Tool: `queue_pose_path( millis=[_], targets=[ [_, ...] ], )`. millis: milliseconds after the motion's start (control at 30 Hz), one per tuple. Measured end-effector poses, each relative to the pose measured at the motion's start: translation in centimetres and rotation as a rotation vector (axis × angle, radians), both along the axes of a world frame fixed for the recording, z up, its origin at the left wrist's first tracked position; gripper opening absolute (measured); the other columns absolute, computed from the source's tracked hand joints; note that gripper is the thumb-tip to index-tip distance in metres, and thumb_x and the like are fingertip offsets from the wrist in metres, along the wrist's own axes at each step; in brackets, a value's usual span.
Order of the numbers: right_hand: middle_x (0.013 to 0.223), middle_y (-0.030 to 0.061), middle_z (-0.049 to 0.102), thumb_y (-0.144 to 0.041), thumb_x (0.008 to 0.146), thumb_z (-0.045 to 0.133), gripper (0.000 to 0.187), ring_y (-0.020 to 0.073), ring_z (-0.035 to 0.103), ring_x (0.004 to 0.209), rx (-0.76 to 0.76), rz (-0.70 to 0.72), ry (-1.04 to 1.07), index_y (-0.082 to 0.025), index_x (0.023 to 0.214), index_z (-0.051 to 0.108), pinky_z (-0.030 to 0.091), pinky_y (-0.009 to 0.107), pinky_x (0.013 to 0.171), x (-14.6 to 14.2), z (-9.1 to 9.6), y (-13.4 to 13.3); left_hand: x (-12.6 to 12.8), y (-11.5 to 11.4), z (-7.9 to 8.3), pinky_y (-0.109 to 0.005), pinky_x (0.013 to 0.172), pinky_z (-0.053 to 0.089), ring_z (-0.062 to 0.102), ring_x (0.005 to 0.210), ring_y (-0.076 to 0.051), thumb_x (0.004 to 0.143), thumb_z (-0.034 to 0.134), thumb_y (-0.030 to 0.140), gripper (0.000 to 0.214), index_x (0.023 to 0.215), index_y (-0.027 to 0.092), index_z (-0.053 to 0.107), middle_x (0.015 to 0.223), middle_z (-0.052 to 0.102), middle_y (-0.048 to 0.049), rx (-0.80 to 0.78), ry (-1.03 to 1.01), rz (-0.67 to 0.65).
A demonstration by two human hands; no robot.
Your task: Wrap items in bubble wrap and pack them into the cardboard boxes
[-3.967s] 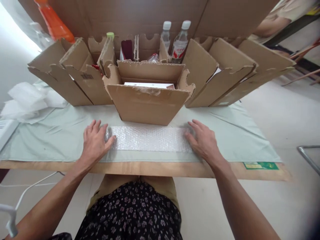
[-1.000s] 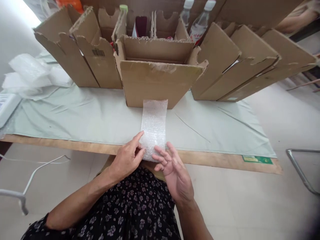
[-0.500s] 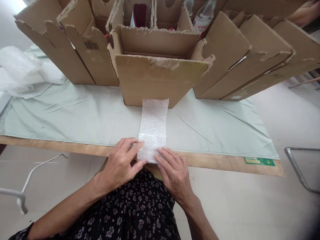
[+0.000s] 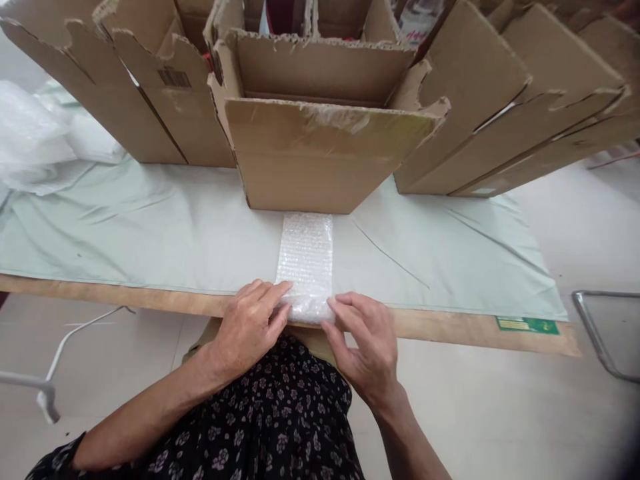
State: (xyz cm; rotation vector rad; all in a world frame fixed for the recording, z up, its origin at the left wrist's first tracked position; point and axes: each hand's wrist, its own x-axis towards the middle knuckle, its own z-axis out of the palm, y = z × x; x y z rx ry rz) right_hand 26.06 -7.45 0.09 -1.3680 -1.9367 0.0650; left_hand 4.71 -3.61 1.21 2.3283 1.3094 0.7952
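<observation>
A strip of bubble wrap [image 4: 306,257] lies lengthwise on the pale green cloth, reaching from the table's front edge to the foot of the middle carton. Its near end is folded into a thicker, rounded roll; whether anything is inside cannot be made out. My left hand [image 4: 254,319] grips the left side of this folded end between thumb and index finger. On the opposite side, my right hand [image 4: 364,333] pinches the right corner with thumb and fingertips.
An open cardboard carton [image 4: 320,157] stands just beyond the strip, with more cartons [image 4: 175,127] on both sides. Crumpled bubble wrap [image 4: 45,137] is heaped at the far left. A dark thread [image 4: 393,255] lies on the cloth [image 4: 200,227]. Metal tubing [image 4: 595,333] stands at right.
The near end of the bubble wrap has been folded toward the carton, and the strip's far end has drawn nearer. My right hand has shifted from lying flat to pinching the corner.
</observation>
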Motion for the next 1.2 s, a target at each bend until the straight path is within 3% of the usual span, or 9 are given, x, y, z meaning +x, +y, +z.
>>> queue_pose_path(
  millis=[100, 200, 367, 500, 633, 767, 867, 1067, 1200],
  targets=[
    [0.122, 0.0099, 0.076, -0.019, 0.093, 0.073, 0.029, 0.0299, 0.066, 0.121, -0.056, 0.12, -0.089, -0.023, 0.121, 0.07, 0.05, 0.048, 0.099, 0.5, -0.3, -0.4, -0.3, -0.1, -0.2, -0.04, 0.083, 0.059, 0.067, 0.095, -0.025, 0.098, 0.059, 0.012, 0.028, 0.125, 0.012, 0.065, 0.105, 0.071, -0.0128, 0.045, 0.021, 0.022],
    [0.118, 0.0073, 0.078, -0.017, 0.097, 0.067, 0.026, 0.0268, 0.069, 0.117, -0.131, 0.172, -0.056, -0.024, 0.123, 0.069, 0.049, 0.046, 0.098, 0.8, -0.3, -0.1, -1.0, -0.4, -0.1, -0.045, 0.096, 0.056, 0.063, 0.113, -0.029, 0.096, 0.068, 0.021, 0.028, 0.124, 0.015, 0.066, 0.123, 0.068, -0.0165, 0.125, 0.002, -0.033],
    [0.102, 0.0042, 0.079, -0.018, 0.1, 0.062, 0.028, 0.0227, 0.072, 0.097, -0.215, 0.193, 0.11, -0.027, 0.126, 0.068, 0.053, 0.042, 0.088, 0.8, 0.2, 0.8, -1.4, 0.1, 0.4, -0.044, 0.093, 0.052, 0.067, 0.101, -0.024, 0.098, 0.067, 0.018, 0.024, 0.121, 0.02, 0.065, 0.105, 0.076, -0.0074, 0.095, -0.059, -0.16],
    [0.125, 0.012, 0.074, -0.023, 0.1, 0.064, 0.037, 0.0281, 0.068, 0.116, -0.101, 0.036, 0.057, -0.025, 0.137, 0.062, 0.053, 0.047, 0.096, 0.6, -0.2, 1.2, -0.6, 2.1, -0.3, -0.041, 0.084, 0.053, 0.066, 0.091, -0.023, 0.101, 0.063, 0.021, 0.022, 0.122, 0.017, 0.065, 0.097, 0.076, -0.0074, 0.097, -0.048, -0.034],
    [0.132, 0.0097, 0.073, -0.023, 0.098, 0.065, 0.037, 0.0309, 0.064, 0.129, -0.072, 0.069, -0.097, -0.028, 0.135, 0.064, 0.05, 0.048, 0.102, 0.2, -0.8, 1.9, -0.5, 3.1, -1.2, -0.043, 0.09, 0.054, 0.066, 0.103, -0.026, 0.101, 0.063, 0.029, 0.024, 0.123, 0.018, 0.067, 0.114, 0.073, -0.0118, 0.126, -0.002, 0.036],
    [0.122, 0.0082, 0.078, -0.019, 0.1, 0.062, 0.029, 0.0285, 0.067, 0.123, -0.112, 0.102, -0.086, -0.024, 0.127, 0.067, 0.05, 0.046, 0.099, 0.3, -0.6, 2.5, -1.3, 2.2, -0.7, -0.047, 0.1, 0.052, 0.063, 0.115, -0.03, 0.096, 0.073, 0.035, 0.035, 0.124, 0.017, 0.065, 0.121, 0.07, -0.0151, 0.161, -0.021, -0.098],
    [0.114, 0.0073, 0.078, -0.022, 0.101, 0.062, 0.032, 0.0268, 0.069, 0.114, -0.195, 0.16, 0.033, -0.025, 0.132, 0.065, 0.052, 0.046, 0.096, 0.7, -0.1, 2.4, -1.7, 1.3, 0.1, -0.045, 0.099, 0.052, 0.065, 0.107, -0.026, 0.096, 0.071, 0.023, 0.031, 0.126, 0.016, 0.064, 0.11, 0.074, -0.0108, 0.104, -0.069, -0.147],
    [0.148, 0.0143, 0.061, -0.031, 0.1, 0.065, 0.061, 0.0327, 0.06, 0.132, -0.153, 0.06, 0.039, -0.029, 0.157, 0.046, 0.051, 0.051, 0.105, 0.9, -0.4, 2.0, -1.2, 2.7, -0.6, -0.041, 0.086, 0.053, 0.067, 0.094, -0.024, 0.101, 0.064, 0.024, 0.022, 0.121, 0.018, 0.069, 0.097, 0.077, -0.0069, 0.084, -0.065, 0.017],
    [0.153, 0.013, 0.058, -0.025, 0.098, 0.064, 0.051, 0.0347, 0.055, 0.139, -0.132, 0.114, -0.149, -0.028, 0.149, 0.055, 0.048, 0.053, 0.107, -0.1, -0.7, 3.6, -0.8, 4.5, -1.7, -0.043, 0.089, 0.053, 0.067, 0.095, -0.025, 0.103, 0.06, 0.032, 0.024, 0.119, 0.017, 0.071, 0.102, 0.076, -0.0092, 0.128, 0.022, 0.128]
  ],
)
